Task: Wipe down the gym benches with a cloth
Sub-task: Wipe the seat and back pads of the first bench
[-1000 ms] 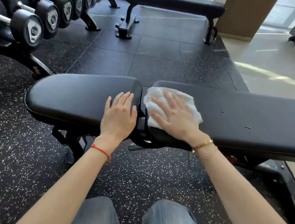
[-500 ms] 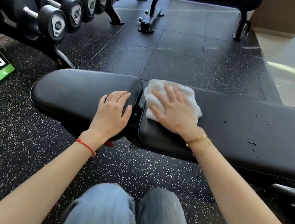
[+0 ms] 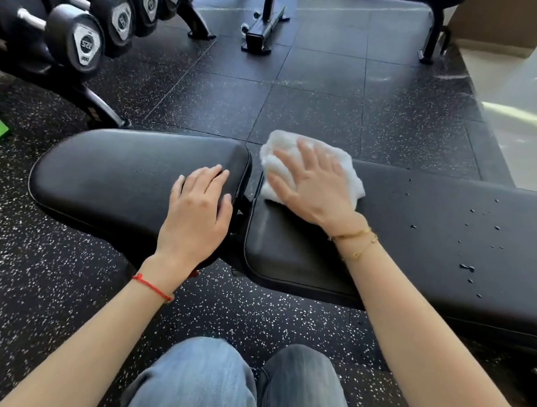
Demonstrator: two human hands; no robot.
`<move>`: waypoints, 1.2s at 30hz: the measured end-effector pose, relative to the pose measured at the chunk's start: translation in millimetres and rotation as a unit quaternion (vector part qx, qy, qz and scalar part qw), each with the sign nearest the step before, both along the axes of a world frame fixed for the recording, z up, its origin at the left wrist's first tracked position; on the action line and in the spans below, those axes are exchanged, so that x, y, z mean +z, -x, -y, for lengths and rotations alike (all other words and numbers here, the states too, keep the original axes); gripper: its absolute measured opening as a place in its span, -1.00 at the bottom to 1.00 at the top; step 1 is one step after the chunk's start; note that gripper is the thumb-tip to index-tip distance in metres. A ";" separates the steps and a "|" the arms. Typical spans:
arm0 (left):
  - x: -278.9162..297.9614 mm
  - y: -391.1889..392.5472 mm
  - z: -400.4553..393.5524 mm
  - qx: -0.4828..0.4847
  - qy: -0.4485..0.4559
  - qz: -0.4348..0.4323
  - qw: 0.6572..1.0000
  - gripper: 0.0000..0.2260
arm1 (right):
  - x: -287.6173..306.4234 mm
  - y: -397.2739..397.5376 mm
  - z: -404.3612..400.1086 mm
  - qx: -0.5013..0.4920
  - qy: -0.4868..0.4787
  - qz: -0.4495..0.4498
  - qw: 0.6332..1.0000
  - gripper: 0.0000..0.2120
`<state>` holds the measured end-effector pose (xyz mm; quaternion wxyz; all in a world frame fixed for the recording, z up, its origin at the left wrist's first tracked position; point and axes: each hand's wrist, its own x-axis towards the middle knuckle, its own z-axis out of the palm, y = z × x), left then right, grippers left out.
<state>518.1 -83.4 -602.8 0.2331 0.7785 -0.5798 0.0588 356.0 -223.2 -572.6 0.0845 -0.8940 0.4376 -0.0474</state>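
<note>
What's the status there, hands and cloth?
Left hand flat on seat pad. Right hand flat, pressing cloth on back pad. Droplets on back pad. Nothing in the way.

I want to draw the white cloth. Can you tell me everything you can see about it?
The white cloth looks soft and fluffy, like a small towel, bunched and rumpled rather than neatly folded. It lies on the long black pad of the bench, at the end by the gap between the two pads, near the far edge. The right hand presses flat on it with spread fingers, hiding its middle. Nothing else touches it; the water drops lie farther right.
</note>
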 end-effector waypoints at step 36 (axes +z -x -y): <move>0.4 0.0 -5.6 -0.007 -0.009 0.009 1.000 -0.52 | 2.3 59.6 -78.1 0.046 0.009 0.004 0.999 -0.35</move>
